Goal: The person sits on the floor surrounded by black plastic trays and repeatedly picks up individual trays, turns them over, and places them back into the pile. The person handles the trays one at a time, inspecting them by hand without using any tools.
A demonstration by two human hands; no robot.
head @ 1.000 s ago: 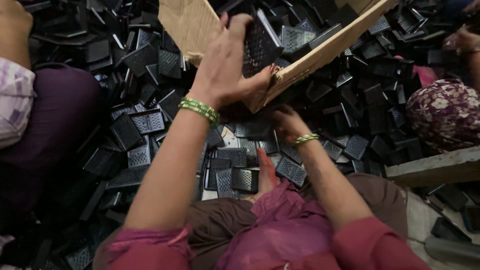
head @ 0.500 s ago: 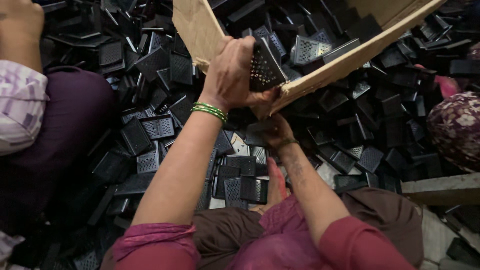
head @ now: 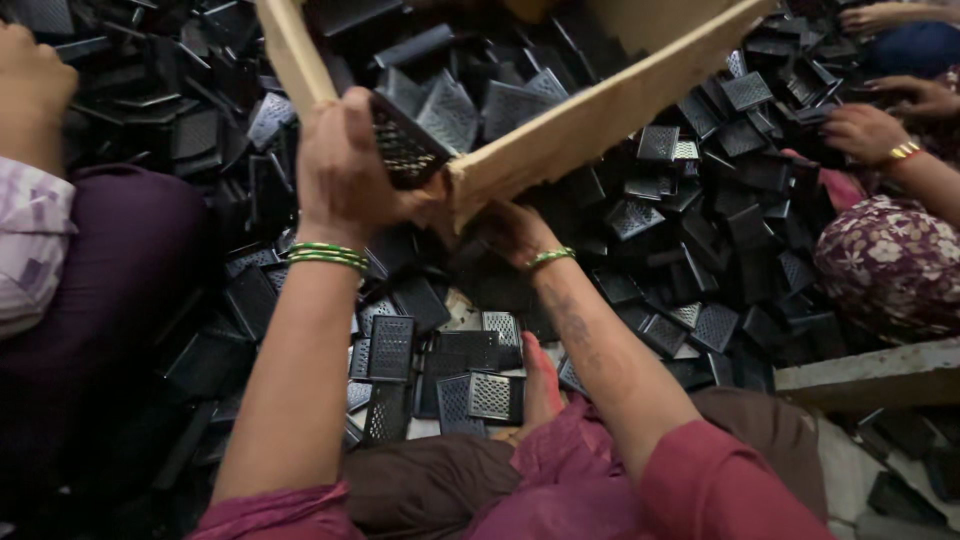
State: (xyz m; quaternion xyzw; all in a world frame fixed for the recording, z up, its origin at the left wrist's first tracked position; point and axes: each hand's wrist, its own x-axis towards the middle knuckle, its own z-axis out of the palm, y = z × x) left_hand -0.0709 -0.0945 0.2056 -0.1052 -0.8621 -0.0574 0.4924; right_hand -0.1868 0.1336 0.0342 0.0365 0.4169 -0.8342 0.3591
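The left hand (head: 345, 165) is closed around a small black mesh plate (head: 405, 150) and holds it right at the corner of a cardboard box (head: 590, 125). The box is tipped up over the pile, and more black plates lie inside it. The right hand (head: 515, 232) is under the same corner, touching the cardboard from below; I cannot tell if its fingers are gripping or only propping it. So the step looks like putting a plate into the box while the other hand holds the box steady. The next move would need the left hand to let go once the plate is past the edge. All around lie heaps of loose black plates (head: 470, 370), and another person's hand (head: 865, 130) reaches into them at the far right.
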